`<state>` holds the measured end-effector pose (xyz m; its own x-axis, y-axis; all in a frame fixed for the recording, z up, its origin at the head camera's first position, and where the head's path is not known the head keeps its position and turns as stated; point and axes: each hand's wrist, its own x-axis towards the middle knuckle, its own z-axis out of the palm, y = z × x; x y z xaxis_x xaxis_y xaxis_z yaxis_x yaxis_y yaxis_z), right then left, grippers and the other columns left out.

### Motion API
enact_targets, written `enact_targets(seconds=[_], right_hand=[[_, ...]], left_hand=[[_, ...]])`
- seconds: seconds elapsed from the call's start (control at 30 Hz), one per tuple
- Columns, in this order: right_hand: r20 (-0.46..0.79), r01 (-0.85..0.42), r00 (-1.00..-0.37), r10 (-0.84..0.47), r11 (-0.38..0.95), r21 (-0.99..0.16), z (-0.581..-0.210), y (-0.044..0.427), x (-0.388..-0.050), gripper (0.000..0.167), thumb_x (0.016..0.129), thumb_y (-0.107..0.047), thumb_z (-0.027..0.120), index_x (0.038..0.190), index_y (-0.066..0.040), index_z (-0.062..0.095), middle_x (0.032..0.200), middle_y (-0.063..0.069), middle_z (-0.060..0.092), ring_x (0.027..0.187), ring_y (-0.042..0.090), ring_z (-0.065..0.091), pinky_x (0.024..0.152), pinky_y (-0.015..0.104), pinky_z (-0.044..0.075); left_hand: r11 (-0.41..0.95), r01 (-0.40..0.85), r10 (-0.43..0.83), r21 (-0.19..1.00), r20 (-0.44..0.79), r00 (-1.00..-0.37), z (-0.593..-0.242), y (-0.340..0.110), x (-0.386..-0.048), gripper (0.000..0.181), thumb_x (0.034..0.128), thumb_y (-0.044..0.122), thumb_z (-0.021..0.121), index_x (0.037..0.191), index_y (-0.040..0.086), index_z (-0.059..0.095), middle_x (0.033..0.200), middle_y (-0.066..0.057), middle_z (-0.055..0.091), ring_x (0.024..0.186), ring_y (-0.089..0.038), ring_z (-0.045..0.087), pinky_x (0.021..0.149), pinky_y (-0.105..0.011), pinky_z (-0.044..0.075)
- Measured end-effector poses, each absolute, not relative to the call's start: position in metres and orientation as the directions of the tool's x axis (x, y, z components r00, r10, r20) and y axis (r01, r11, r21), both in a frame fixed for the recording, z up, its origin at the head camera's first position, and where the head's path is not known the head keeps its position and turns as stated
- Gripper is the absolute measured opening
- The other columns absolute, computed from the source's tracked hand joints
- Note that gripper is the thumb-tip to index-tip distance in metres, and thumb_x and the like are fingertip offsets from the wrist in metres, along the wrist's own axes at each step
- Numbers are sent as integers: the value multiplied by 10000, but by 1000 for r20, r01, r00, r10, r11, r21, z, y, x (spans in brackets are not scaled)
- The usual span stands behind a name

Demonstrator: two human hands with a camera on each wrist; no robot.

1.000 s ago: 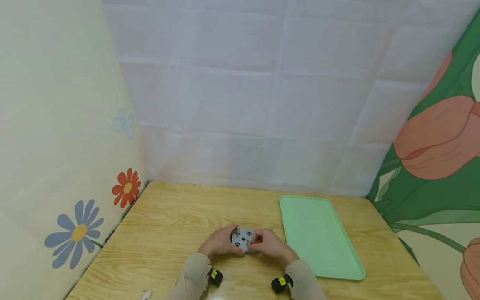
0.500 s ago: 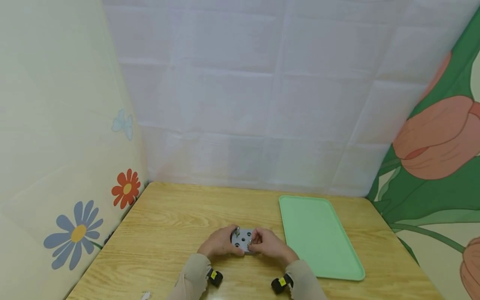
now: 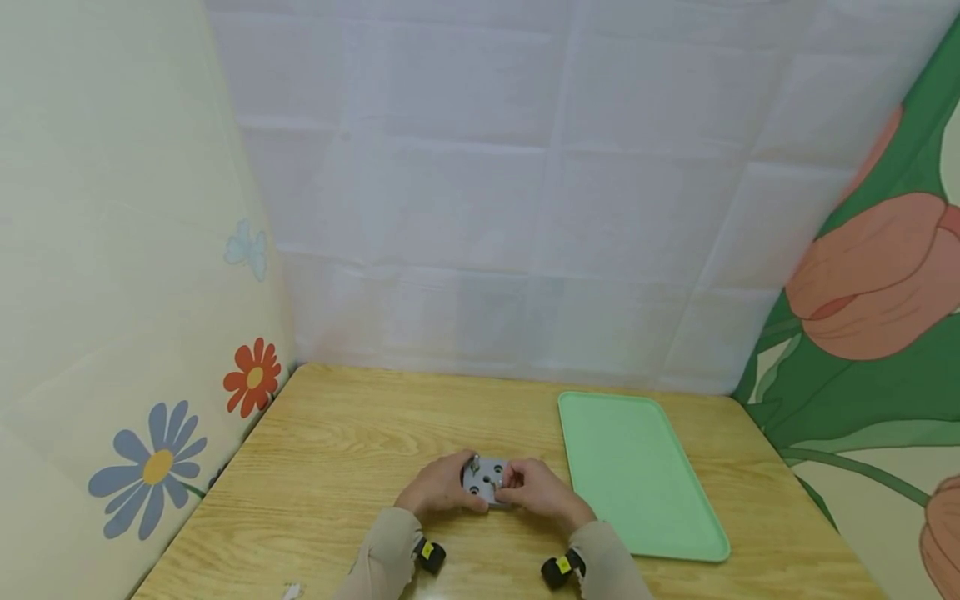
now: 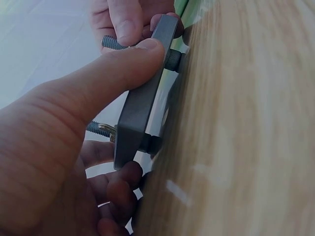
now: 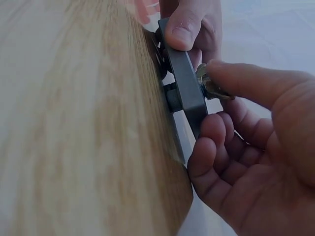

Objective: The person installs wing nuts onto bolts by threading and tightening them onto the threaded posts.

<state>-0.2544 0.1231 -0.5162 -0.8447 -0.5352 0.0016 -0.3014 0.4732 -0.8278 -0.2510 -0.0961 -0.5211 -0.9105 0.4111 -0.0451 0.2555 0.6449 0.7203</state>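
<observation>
A small grey metal plate (image 3: 486, 468) with several round holes lies between my hands, just over the wooden table. My left hand (image 3: 439, 485) grips its left side, the thumb (image 4: 129, 61) pressed on the near edge. My right hand (image 3: 542, 488) pinches a brass-coloured wing nut (image 5: 209, 83) at the plate's right end, thumb against one wing. Its other fingers curl beside the plate's edge. Near the left hand, a second wing nut (image 4: 109, 131) sits on a threaded bolt (image 4: 95, 129). Dark bolt heads (image 4: 173, 60) stick out of the plate's underside, close to the tabletop.
To the right lies a light green tray (image 3: 637, 475) on the wooden table (image 3: 375, 417). A small whitish scrap (image 3: 292, 591) is at the near left. White cloth (image 3: 487, 208) hangs behind the table, with patterned cloths along both sides.
My right thumb and fingers have shifted slightly at the wing nut. The left hand and the plate have stayed where they were.
</observation>
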Motion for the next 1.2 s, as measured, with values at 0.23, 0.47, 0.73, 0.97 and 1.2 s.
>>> enact_targets(seconds=[0.23, 0.47, 0.73, 0.97, 1.2], right_hand=[[-20, -272, -844, -537, 460, -845, -513, 123, -252, 127, 827, -148, 701, 776, -76, 610, 730, -22, 566, 646, 109, 492, 543, 239, 406], [1, -296, -831, -556, 442, -847, -506, 122, -248, 60, 823, -50, 662, 803, -36, 607, 759, 0, 560, 667, 119, 482, 566, 237, 395], [7, -307, -843, -538, 470, -828, -519, 125, -256, 229, 829, -230, 736, 855, -90, 557, 753, -5, 557, 622, 118, 502, 510, 250, 430], [-1, -302, -850, -527, 488, -819, -518, 123, -254, 195, 840, -248, 723, 812, -114, 585, 725, -27, 560, 603, 90, 487, 507, 227, 412], [-15, -281, -850, -527, 477, -833, -513, 122, -253, 200, 832, -221, 728, 778, -86, 591, 738, -25, 557, 632, 106, 479, 517, 233, 393]], left_hand=[[647, 256, 411, 718, -45, -911, -521, -96, -250, 842, 651, 426, 848, 1328, 74, 491, 1051, 15, 588, 839, -141, 518, 740, -364, 432], [654, 258, 407, 711, -44, -912, -520, -96, -250, 864, 649, 425, 847, 1341, 63, 479, 1087, -3, 589, 862, -145, 516, 762, -375, 430], [659, 264, 413, 705, -45, -910, -521, -96, -250, 876, 655, 445, 841, 1348, 56, 473, 1144, -36, 586, 907, -158, 527, 789, -389, 433], [659, 268, 415, 703, -42, -909, -521, -96, -249, 837, 652, 450, 840, 1319, 77, 498, 1069, 4, 591, 850, -143, 519, 746, -367, 431], [657, 267, 414, 705, -41, -909, -518, -96, -249, 844, 650, 436, 844, 1324, 69, 492, 1070, 3, 591, 855, -144, 518, 754, -371, 433]])
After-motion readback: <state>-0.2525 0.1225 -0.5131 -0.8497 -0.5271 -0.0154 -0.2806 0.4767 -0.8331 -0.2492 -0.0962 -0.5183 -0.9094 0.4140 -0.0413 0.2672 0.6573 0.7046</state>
